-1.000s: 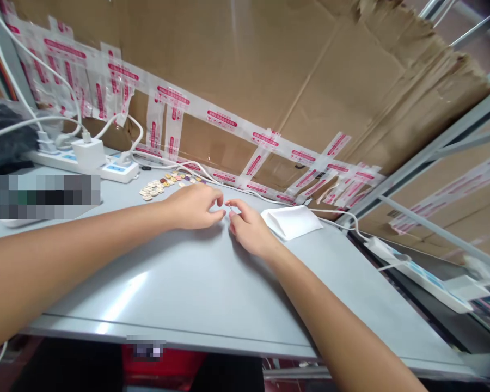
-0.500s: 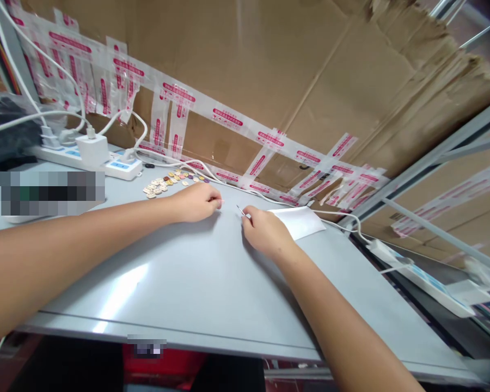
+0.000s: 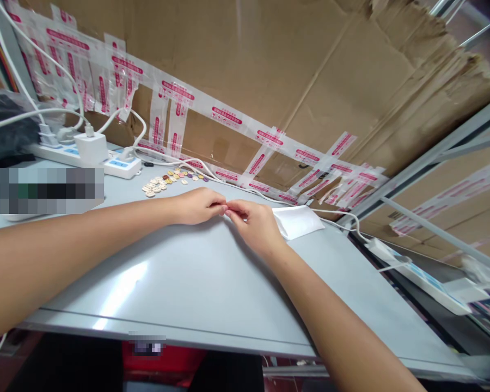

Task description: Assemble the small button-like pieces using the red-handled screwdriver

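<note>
The right hand (image 3: pixel 256 224) is swinging back in, fingertips now meeting the left hand (image 3: pixel 199 206), both pinching something too tiny to tell, near the buttons (image 3: pixel 172 181).

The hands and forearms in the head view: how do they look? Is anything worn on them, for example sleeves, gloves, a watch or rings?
Both forearms are bare as far as the picture shows: no sleeve reaches into view. The left hand and the right hand wear no gloves. No watch, bracelet or ring shows on the wrists and fingers in view. The fingernails are short, without clear polish.
</note>
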A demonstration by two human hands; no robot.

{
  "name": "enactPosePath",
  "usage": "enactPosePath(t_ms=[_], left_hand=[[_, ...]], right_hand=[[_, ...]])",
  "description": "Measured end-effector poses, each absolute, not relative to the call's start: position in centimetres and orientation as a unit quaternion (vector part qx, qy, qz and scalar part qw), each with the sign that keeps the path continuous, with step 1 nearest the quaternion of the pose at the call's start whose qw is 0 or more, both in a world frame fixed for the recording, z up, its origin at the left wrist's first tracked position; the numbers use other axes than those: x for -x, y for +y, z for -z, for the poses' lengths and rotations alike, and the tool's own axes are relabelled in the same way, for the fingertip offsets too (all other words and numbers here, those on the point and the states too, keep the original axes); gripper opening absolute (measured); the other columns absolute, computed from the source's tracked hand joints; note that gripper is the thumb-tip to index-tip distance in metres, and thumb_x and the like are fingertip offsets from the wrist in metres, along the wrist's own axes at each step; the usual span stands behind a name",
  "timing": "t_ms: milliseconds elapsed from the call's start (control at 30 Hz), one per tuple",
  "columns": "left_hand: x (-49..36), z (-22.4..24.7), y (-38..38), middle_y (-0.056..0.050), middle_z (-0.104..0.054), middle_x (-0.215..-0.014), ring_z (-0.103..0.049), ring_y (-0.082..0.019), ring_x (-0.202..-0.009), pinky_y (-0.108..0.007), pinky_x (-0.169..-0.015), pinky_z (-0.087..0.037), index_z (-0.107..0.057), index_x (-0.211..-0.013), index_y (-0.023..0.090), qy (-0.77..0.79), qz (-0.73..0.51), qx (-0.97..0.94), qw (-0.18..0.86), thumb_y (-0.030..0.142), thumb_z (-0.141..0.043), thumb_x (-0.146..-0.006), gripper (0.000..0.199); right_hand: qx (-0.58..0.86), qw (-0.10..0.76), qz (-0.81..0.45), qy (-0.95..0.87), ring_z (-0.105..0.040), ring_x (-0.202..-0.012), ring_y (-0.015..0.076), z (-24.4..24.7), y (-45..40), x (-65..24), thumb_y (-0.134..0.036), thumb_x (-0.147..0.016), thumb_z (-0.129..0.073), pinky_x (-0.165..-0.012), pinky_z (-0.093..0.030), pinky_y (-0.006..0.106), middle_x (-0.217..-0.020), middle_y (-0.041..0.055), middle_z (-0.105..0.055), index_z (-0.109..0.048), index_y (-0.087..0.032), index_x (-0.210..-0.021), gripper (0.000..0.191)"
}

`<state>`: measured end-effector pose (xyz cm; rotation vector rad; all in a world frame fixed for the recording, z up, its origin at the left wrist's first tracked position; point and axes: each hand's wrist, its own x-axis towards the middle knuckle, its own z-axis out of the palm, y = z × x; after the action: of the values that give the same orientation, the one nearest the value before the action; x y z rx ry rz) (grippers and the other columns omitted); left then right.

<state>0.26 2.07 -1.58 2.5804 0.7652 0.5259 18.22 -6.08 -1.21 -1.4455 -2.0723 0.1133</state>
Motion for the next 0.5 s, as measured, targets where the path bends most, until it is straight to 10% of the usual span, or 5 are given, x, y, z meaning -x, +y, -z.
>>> enactPosePath(t_ms=[500], left_hand=[[-0.1, 2.8, 3.0, -0.005, -0.068, -0.094, -0.06, -0.019, -0.083, -0.028, -0.074, -0.042, -0.073, -0.096, 0.021, 0.272, -0.202, -0.936, 0.098, 0.025, -0.049, -0.084, 0.027]], right_hand=[[0.607, 0.327, -0.111, -0.715, -0.067, -0.08, 0.0183, 1.9, -5.5, -18.5, -0.025, -0.084, -0.059, -0.073, -0.048, 0.031, -0.091, 0.0011, -0.076, -0.074, -0.024, -0.091, 0.016]])
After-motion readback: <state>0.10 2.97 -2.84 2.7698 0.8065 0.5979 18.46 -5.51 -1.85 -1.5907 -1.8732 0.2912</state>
